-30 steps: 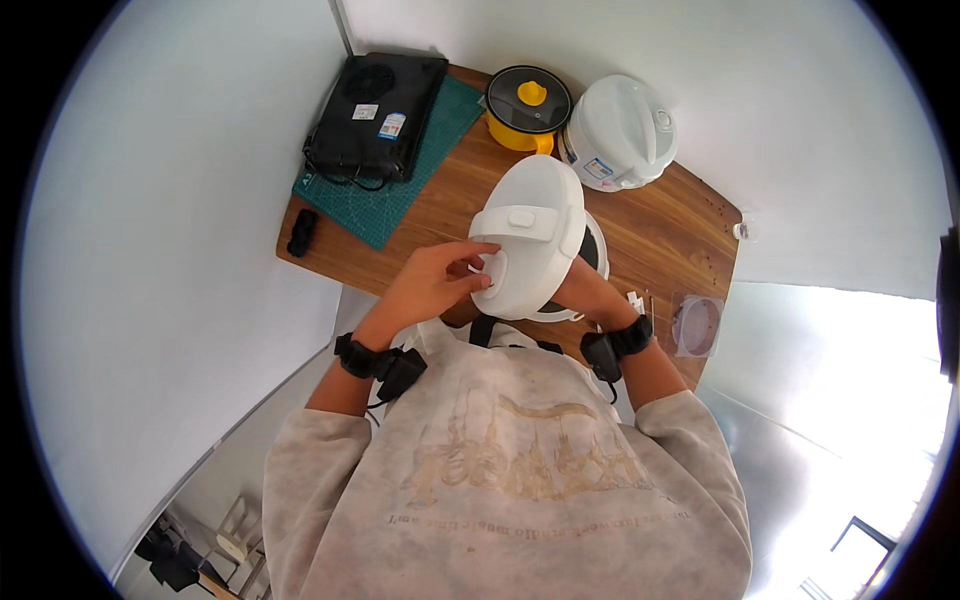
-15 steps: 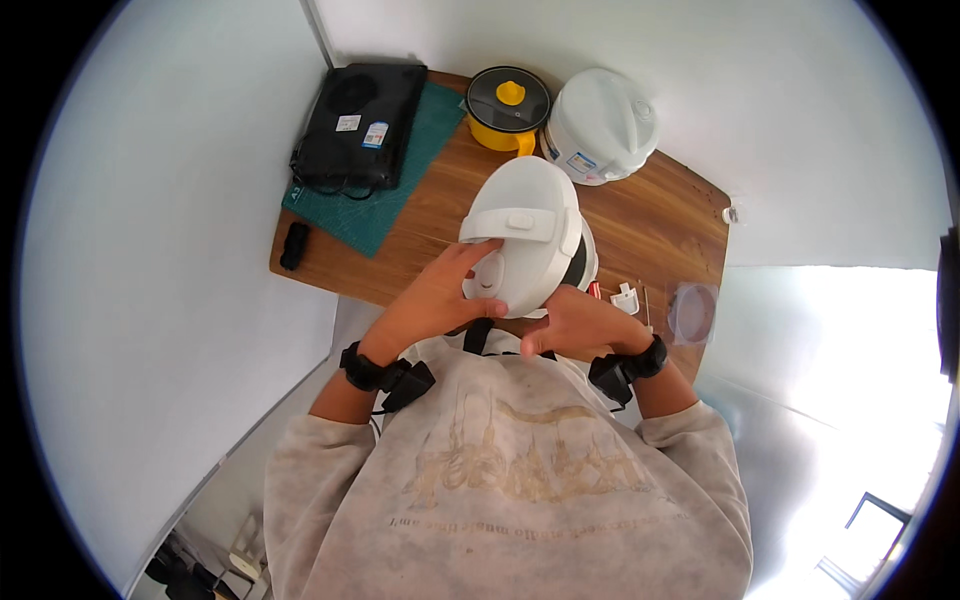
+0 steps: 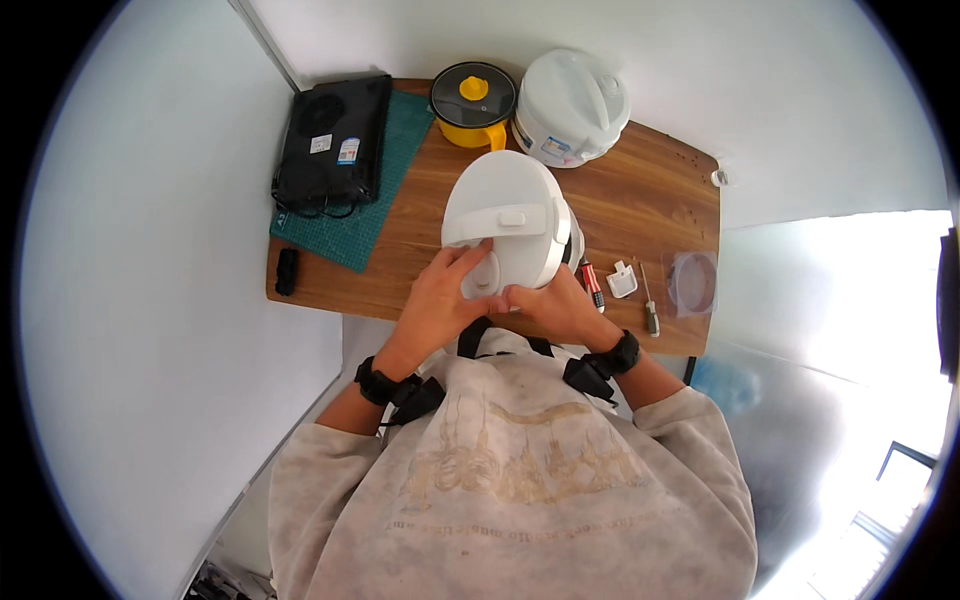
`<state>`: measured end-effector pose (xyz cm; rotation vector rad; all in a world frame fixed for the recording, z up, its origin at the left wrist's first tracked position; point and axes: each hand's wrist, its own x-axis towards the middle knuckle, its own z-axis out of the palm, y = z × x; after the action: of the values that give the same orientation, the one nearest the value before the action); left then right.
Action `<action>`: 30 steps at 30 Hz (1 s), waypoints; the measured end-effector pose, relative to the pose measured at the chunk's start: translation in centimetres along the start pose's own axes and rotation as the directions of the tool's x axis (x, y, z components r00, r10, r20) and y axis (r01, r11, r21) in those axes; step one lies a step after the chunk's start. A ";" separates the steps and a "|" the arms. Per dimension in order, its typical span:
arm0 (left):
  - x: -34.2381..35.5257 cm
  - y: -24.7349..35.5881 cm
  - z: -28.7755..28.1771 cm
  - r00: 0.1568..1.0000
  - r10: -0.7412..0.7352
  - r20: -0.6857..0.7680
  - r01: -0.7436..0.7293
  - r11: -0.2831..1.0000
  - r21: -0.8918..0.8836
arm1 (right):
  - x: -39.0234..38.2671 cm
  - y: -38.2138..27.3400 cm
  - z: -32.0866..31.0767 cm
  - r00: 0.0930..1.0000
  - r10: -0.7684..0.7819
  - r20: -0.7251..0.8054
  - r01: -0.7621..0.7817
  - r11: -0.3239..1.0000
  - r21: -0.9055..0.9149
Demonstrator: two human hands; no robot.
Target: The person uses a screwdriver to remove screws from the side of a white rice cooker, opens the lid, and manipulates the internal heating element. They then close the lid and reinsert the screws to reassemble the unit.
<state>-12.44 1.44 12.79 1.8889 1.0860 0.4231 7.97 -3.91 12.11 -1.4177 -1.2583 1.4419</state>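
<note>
A white appliance lid [image 3: 505,195] with a raised handle and button stands tilted over a white body [image 3: 573,228] with a dark interior, largely hidden behind it. My left hand [image 3: 440,305] grips the lid's lower left, fingers below the handle and thumb along the bottom edge. My right hand [image 3: 560,305] grips that bottom edge from the right, its thumb close to the left one. Just right of it lie a red-and-black screwdriver [image 3: 591,283], a small white plastic part [image 3: 622,281] and a slimmer screwdriver [image 3: 651,317].
Along the back of the wooden table [image 3: 650,190] are a black appliance [image 3: 325,145] on a green mat [image 3: 370,230], a yellow lidded pot [image 3: 460,125] and a white rice cooker [image 3: 560,100]. A dark object [image 3: 287,270] lies front left, a clear container [image 3: 690,283] right. Walls surround the table.
My right hand came out from behind the lid to its lower edge. My left hand's thumb shifted down to that edge. The view has shifted, showing the screwdrivers more fully.
</note>
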 end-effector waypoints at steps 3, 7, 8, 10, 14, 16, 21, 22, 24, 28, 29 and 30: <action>-0.1 -0.2 0.3 0.998 0.048 -0.032 -0.047 0.998 0.029 | 0.0 0.2 0.0 0.999 0.042 -0.008 -0.042 0.999 0.017; 0.0 0.4 0.0 0.999 -0.035 -0.006 0.035 0.999 -0.015 | 0.1 0.2 0.0 0.997 0.060 -0.040 -0.060 0.998 -0.016; 0.1 0.1 0.1 1.000 -0.012 -0.015 0.012 1.000 0.005 | 0.1 0.0 0.0 0.998 0.044 -0.043 -0.046 0.998 -0.031; 0.2 -0.4 0.4 0.999 0.032 -0.039 -0.030 0.999 0.033 | 0.1 -0.5 -0.1 0.999 0.017 -0.051 -0.019 0.999 -0.038; 0.2 -0.7 0.6 0.996 0.054 -0.065 -0.053 0.998 0.025 | 0.3 -0.8 -0.4 0.999 -0.002 -0.037 0.000 0.999 -0.040; 0.2 -0.6 0.5 0.999 0.021 -0.041 -0.021 1.000 0.003 | 0.2 -0.6 -0.4 0.999 0.027 -0.031 -0.028 0.999 -0.026; -0.1 -1.0 -2.2 0.992 -0.072 0.107 0.087 0.985 -0.149 | 0.6 -3.1 0.4 0.992 0.084 0.089 -0.073 0.989 -0.128; -0.2 -1.2 -2.8 0.990 -0.069 0.125 0.094 0.975 -0.203 | 0.9 -4.0 0.3 0.985 0.092 0.144 -0.067 0.983 -0.168; -0.2 -1.7 -3.8 0.983 -0.058 0.173 0.109 0.945 -0.307 | 1.5 -5.1 -0.1 0.963 0.117 0.241 -0.055 0.967 -0.247; -0.1 -3.3 -6.8 0.954 -0.177 0.241 0.276 0.831 -0.483 | 2.1 -5.2 0.8 0.899 0.071 0.431 0.091 0.935 -0.344; -0.3 -3.2 -7.3 0.947 -0.207 0.246 0.308 0.801 -0.513 | 2.3 -4.7 1.2 0.900 0.030 0.435 0.116 0.945 -0.306; -0.6 -3.3 -7.8 0.938 -0.236 0.252 0.339 0.769 -0.541 | 2.5 -3.8 1.6 0.900 -0.011 0.436 0.141 0.953 -0.267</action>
<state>-19.50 5.80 14.40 1.1677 0.9717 0.3537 5.63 -0.87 14.94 -1.2488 -1.8530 1.6198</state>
